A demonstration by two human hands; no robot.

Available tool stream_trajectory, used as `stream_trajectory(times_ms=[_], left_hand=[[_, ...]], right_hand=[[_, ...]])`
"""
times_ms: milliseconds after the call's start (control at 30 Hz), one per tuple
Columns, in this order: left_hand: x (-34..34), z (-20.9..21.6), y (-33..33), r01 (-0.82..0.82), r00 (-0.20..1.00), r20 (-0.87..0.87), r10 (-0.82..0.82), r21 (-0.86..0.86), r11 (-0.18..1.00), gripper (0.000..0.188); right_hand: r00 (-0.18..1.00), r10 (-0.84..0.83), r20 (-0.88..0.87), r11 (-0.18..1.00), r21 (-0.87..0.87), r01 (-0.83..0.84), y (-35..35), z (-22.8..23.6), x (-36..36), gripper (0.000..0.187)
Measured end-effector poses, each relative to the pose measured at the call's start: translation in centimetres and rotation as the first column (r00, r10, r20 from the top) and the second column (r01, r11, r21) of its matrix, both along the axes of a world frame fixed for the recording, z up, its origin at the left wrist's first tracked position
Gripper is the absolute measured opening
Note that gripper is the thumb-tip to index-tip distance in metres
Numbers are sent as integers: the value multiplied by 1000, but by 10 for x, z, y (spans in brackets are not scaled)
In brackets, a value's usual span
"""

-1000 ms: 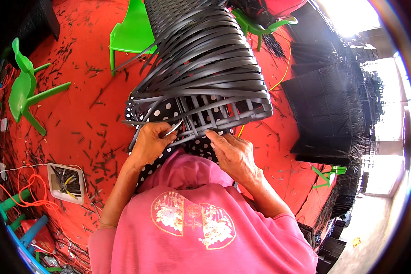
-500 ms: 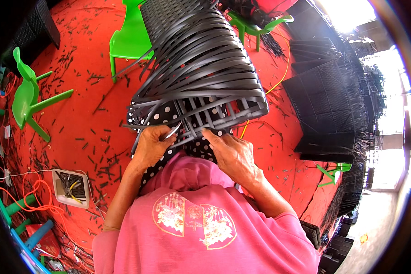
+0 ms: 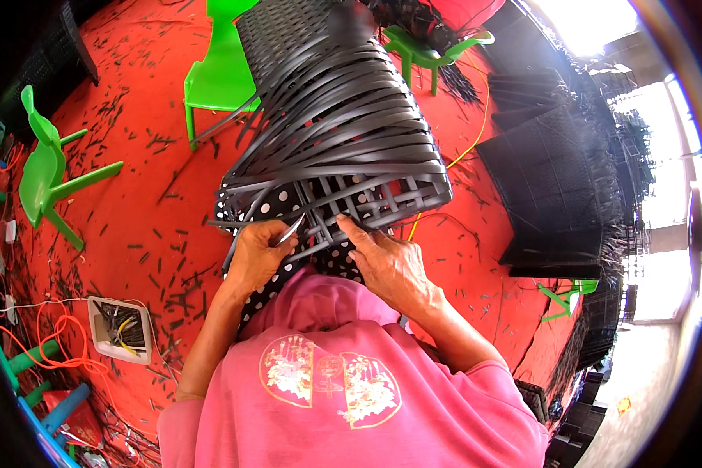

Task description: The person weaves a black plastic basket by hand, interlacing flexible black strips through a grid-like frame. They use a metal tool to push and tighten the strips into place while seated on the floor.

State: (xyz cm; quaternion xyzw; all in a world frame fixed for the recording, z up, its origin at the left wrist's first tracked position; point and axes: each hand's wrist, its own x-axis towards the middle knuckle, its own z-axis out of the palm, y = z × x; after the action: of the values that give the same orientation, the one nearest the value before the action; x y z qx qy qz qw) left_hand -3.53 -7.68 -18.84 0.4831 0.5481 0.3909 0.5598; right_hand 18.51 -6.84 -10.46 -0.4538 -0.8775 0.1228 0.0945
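Across my lap, over black cloth with white dots, lies a half-woven black wicker piece (image 3: 359,129) of flat plastic strips. Its near end is a loose lattice, and long strip ends (image 3: 246,183) trail off to the left. My left hand (image 3: 259,253) is closed around a thin, shiny, pointed metal tool (image 3: 292,228) beside the lattice; its handle is hidden in the palm. My right hand (image 3: 394,269) grips the near edge of the lattice, its index finger laid on the crossing strips; the fingers underneath are hidden.
Green plastic chairs (image 3: 43,168) stand on the red floor covering (image 3: 148,257), which is strewn with short black offcuts. At left is a white tub (image 3: 136,357) of strip pieces, near orange cord (image 3: 78,355). Black woven panels (image 3: 550,171) are stacked at right.
My right index finger has shifted slightly left and up onto the lattice. The metal tool in my left hand is tilted a little more upright. The whole view has shifted slightly.
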Motion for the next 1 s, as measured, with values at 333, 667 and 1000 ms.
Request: stream_trajectory(times_ms=[333,667,1000], left_hand=[[-1,-6,-1,12,1000,4,-12,22,1000,4],[3,4,-1,-26,999,-43,25,-11,1000,7],[2,-4,-1,-5,996,85,5,-3,1000,3]], right_hand=[[994,45,-95,999,26,-43,2,-3,2,66],[986,74,-147,996,63,-65,-1,-1,8,58],[957,71,-282,929,369,40,3,21,33,43]])
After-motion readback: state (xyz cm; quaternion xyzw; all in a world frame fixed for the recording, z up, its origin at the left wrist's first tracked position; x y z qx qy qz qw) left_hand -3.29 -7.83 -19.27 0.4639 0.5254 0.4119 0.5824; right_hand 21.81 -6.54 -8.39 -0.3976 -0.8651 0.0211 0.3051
